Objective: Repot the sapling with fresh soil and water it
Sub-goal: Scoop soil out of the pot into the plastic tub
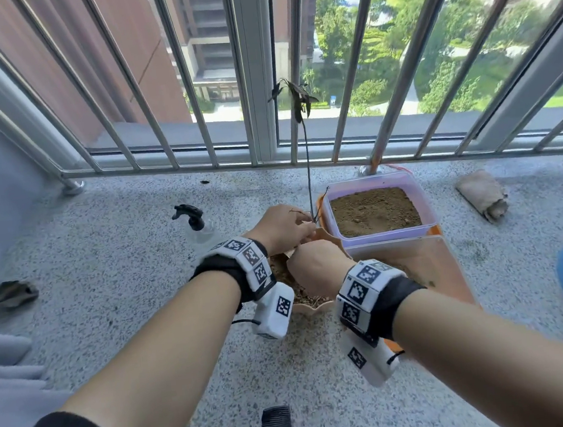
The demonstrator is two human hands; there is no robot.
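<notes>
Standing upright, sapling point(307, 162) top toward railing; left hand point(283, 228) grip pinching stem base; right hand point(318, 266) grip unclear.

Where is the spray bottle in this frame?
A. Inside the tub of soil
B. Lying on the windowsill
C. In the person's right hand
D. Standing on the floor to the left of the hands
D: the spray bottle stands on the speckled floor, left of the left hand and apart from it, while the tub of soil holds only soil.
</notes>
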